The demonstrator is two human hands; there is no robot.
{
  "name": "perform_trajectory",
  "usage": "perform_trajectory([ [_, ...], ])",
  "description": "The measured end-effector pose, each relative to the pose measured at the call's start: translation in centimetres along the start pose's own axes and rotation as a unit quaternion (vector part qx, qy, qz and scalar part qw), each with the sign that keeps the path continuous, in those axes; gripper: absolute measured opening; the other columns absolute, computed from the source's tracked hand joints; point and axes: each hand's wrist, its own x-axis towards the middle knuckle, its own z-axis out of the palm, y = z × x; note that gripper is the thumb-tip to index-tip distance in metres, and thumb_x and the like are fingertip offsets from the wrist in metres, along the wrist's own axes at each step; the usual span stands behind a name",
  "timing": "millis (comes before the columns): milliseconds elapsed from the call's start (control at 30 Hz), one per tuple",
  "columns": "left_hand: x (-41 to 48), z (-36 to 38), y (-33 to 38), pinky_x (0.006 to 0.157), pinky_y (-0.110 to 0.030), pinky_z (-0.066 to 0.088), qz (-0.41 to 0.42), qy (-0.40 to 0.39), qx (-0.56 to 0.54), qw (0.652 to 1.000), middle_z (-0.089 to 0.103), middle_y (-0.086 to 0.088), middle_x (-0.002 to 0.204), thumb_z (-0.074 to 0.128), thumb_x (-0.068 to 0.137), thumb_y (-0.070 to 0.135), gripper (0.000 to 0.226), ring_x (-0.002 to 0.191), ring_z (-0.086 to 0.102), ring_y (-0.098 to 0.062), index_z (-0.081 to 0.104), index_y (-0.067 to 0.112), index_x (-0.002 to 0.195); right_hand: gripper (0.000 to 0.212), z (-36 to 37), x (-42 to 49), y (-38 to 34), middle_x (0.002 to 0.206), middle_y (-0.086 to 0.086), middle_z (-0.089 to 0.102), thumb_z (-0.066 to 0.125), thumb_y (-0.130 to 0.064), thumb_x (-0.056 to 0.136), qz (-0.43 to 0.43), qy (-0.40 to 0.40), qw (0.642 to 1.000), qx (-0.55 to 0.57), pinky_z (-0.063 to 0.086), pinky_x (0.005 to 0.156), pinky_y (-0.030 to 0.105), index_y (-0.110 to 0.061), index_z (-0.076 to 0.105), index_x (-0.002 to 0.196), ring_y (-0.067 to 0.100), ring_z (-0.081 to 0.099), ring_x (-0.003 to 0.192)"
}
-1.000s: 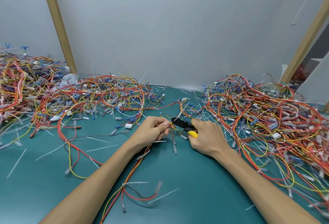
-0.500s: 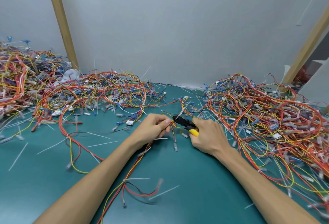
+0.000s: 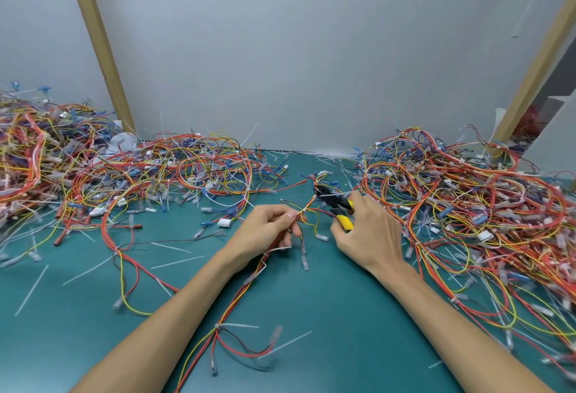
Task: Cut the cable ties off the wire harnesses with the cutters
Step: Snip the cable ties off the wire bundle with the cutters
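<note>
Left hand (image 3: 270, 230) pinches the wire harness (image 3: 237, 292) between curled fingers; right hand (image 3: 371, 236) grips the yellow-handled cutters (image 3: 338, 207).

Cutters (image 3: 334, 204) half under right hand (image 3: 371, 233); wire heaps (image 3: 467, 199) beyond both edges.

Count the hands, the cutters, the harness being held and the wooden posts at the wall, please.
Hands: 2 (left hand, right hand)
Yellow-handled cutters: 1, gripped in the right hand
Wire harness held in the left hand: 1
Wooden posts: 2
Total: 6
</note>
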Motion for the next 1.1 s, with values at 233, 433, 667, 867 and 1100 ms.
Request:
perform_trajectory([
  [233,1.4,-0.6,-0.1,0.046,-0.02,0.046,-0.098,-0.081,-0.101,0.987,0.074,-0.009,0.08,0.033,0.088,0.012,0.046,0.051,0.059,-0.016,0.055,-0.001,0.125,0.097,0.1,0.4,0.7,0.119,0.01,0.046,0.067,-0.059,0.066,0.11,-0.043,0.993,0.015,0.045,0.085,0.041,-0.015,0.028,0.142,0.03,0.046,0.114],
  [433,0.0,-1.1,-0.1,0.076,-0.015,0.048,-0.021,-0.162,0.016,0.986,0.069,-0.006,0.121,0.043,0.098,0.0,0.037,0.087,0.064,-0.01,0.053,0.01,0.132,0.119,0.1,0.9,1.8,0.122,0.013,0.044,0.078,-0.061,0.06,0.125,-0.038,0.99,0.045,0.039,0.097,0.042,-0.018,0.015,0.152,0.033,0.044,0.117],
  [667,-0.1,-0.6,0.1,0.088,-0.021,0.051,0.023,-0.027,0.085,0.996,0.074,0.004,0.108,0.061,0.092,0.002,0.028,0.097,0.066,-0.008,0.064,0.018,0.115,0.114,0.5,1.0,2.6,0.131,0.015,0.038,0.083,-0.017,0.066,0.099,0.014,0.967,0.236,0.021,0.105,0.021,-0.016,0.011,0.154,0.026,0.035,0.124],
  [867,1.8,-1.2,0.9,0.05,-0.017,0.046,0.008,0.074,0.14,0.987,0.073,-0.006,0.075,0.071,0.087,0.011,0.014,0.049,0.055,-0.005,0.068,0.01,0.1,0.088,0.4,1.2,2.4,0.124,0.01,0.046,0.069,-0.003,0.08,0.06,0.075,0.956,0.277,0.035,0.097,0.02,-0.011,0.02,0.153,0.014,0.047,0.105],
  [1100,5.1,-0.2,3.4,0.06,-0.026,0.057,-0.004,0.105,0.148,0.983,0.066,-0.012,0.079,0.061,0.093,0.004,0.028,0.055,0.063,-0.016,0.052,-0.004,0.118,0.039,0.4,1.3,2.5,0.097,0.001,0.058,0.055,-0.021,0.096,0.086,0.087,0.942,0.313,0.037,0.069,0.032,-0.014,0.045,0.132,0.025,0.056,0.084],
])
